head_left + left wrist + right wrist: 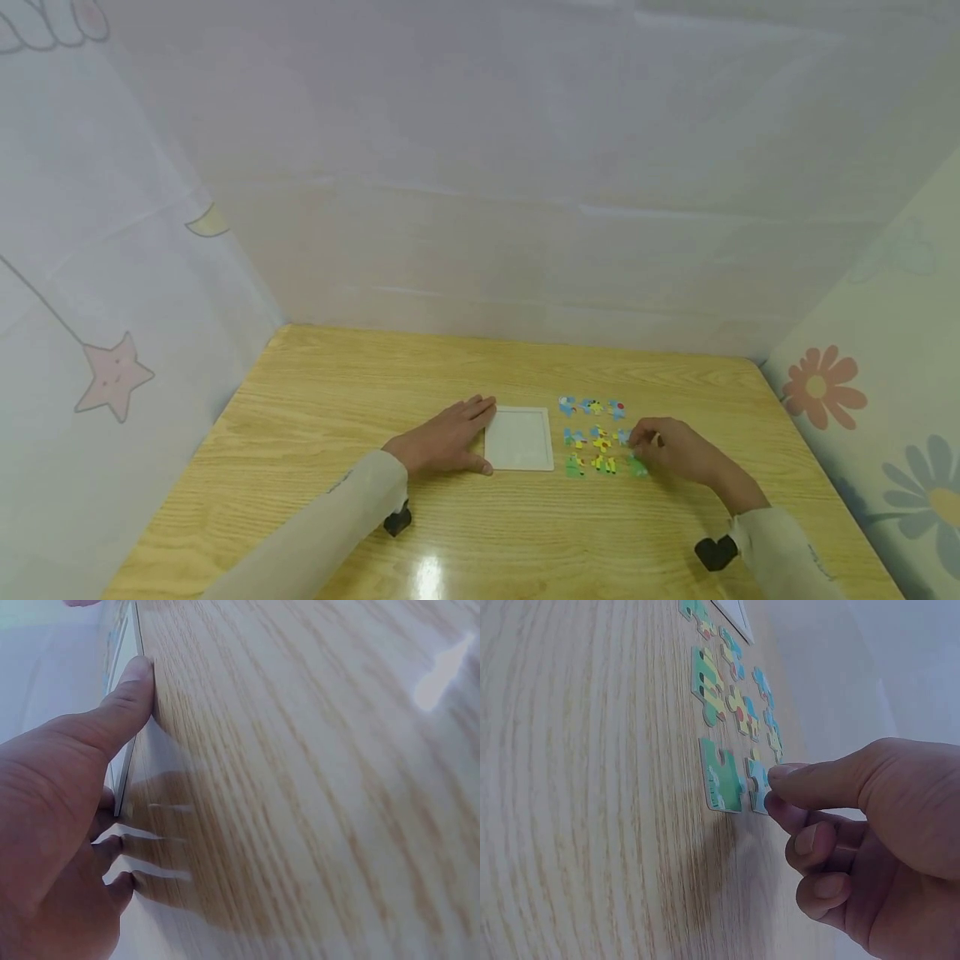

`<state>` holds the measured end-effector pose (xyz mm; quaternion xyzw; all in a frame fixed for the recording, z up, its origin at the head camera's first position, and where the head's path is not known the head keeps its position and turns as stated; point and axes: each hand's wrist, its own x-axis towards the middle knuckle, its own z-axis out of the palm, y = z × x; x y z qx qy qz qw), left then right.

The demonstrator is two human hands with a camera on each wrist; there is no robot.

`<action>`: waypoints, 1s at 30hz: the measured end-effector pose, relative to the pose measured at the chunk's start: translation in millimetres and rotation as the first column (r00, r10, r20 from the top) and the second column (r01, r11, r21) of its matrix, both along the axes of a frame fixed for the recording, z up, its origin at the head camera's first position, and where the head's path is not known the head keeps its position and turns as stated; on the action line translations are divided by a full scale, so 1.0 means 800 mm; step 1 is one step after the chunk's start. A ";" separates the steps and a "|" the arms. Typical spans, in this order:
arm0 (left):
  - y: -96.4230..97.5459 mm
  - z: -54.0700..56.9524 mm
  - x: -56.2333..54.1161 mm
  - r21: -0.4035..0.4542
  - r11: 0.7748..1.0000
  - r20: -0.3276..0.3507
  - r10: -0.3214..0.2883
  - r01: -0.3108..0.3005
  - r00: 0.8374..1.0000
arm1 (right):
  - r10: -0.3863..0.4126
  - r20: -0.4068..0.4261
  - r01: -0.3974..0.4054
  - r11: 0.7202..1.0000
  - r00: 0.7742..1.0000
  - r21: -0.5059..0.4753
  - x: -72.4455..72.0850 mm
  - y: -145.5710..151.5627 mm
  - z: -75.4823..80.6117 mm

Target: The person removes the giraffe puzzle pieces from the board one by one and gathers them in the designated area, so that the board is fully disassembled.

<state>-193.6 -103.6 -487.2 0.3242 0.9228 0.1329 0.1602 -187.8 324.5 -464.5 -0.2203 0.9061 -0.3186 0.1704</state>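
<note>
A shallow white puzzle tray (519, 439) lies flat on the table. My left hand (448, 435) rests along its left side, fingers spread towards the far corner and the thumb (136, 675) against the near edge. Right of the tray, several jigsaw pieces in blue, yellow and green lie in three loose rows. My right hand (678, 450) is at the right end of these rows. In the right wrist view, its thumb and index finger pinch the edge of a light blue puzzle piece (757, 782), partly hidden by them. Just beside it lies a green corner piece (721, 780).
The wooden table (360, 375) meets a pale cloth wall (525, 250) at the back. Printed cloth stands at both sides, with a star (115, 375) on the left and flowers (823, 387) on the right. A yellow centre piece (601, 440) lies among the rows.
</note>
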 end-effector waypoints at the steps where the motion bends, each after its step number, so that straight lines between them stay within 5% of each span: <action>1: 0.000 0.000 0.000 -0.002 1.000 0.002 0.002 -0.002 1.000 | -0.001 -0.003 0.001 1.000 1.000 -0.003 0.001 0.000 0.000; 23: -0.007 0.004 -0.005 0.044 0.999 0.061 0.009 -0.012 0.998 | -0.019 -0.005 0.019 1.000 1.000 -0.013 0.001 -0.005 -0.001; 30: -0.015 0.017 -0.004 0.079 0.996 0.104 0.041 -0.049 0.994 | -0.012 0.015 0.012 1.000 1.000 -0.005 -0.005 -0.008 0.014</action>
